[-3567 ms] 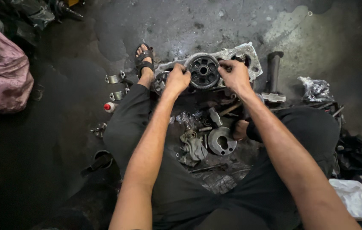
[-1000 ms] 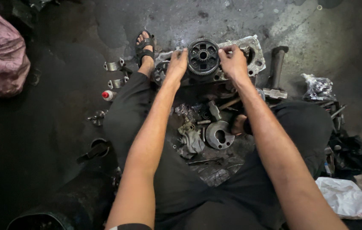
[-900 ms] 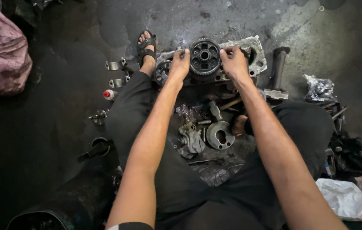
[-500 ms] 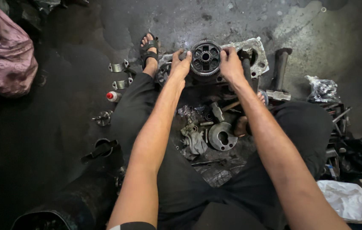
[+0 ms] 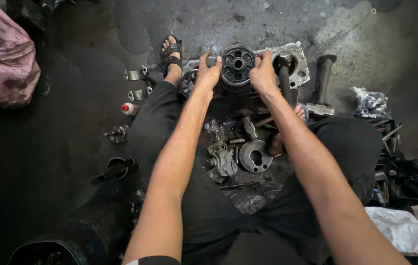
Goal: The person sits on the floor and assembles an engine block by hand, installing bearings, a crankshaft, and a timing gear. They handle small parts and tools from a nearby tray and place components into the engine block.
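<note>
I sit on a dirty floor with both arms stretched forward. A dark round gear (image 5: pixel 238 65) with several holes stands on a grey metal engine casing (image 5: pixel 297 61) in front of me. My left hand (image 5: pixel 209 73) grips the gear's left rim and my right hand (image 5: pixel 263 73) grips its right rim. A dark shaft (image 5: pixel 285 81) rises from the casing just right of my right hand. My sandalled foot (image 5: pixel 171 54) rests left of the casing.
Loose metal parts, a cam-like piece (image 5: pixel 254 156) and a rag (image 5: pixel 223 164) lie between my legs. Metal clamps (image 5: pixel 135 75), a small red-capped bottle (image 5: pixel 129 108) and a pink cloth bundle (image 5: pixel 2 54) lie left. A black cylinder tool (image 5: pixel 323 78), plastic bags (image 5: pixel 370 103) and scrap sit right.
Both hands have stayed on the gear's rim throughout. The view has shifted slightly, and the gear and hands now sit a little higher in the picture.
</note>
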A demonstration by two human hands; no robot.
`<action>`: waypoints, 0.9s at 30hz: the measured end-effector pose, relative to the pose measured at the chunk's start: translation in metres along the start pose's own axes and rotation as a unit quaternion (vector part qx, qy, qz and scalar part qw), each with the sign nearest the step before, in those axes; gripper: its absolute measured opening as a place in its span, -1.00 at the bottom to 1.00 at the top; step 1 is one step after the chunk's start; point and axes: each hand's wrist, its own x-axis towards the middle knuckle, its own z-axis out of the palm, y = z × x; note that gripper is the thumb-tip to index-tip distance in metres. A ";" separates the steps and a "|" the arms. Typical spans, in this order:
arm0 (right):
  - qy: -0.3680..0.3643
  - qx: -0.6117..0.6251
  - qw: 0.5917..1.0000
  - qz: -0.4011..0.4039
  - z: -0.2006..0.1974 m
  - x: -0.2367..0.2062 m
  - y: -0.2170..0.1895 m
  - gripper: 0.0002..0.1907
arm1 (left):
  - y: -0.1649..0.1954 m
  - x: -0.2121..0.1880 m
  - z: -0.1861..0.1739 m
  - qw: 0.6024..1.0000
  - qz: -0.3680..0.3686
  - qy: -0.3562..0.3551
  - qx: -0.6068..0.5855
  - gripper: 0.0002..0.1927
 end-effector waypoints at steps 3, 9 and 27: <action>0.013 0.025 0.999 -0.040 0.003 0.000 0.001 -0.78 | -0.002 0.001 -0.001 1.000 0.001 0.005 -0.001 -0.37; -0.029 0.075 0.996 -0.039 0.000 0.003 0.006 -0.80 | -0.010 0.011 0.003 0.995 0.089 0.042 0.028 -0.46; -0.010 0.086 0.996 0.033 0.004 0.000 -0.011 -0.81 | -0.007 0.002 -0.009 0.999 0.021 -0.035 -0.025 -0.21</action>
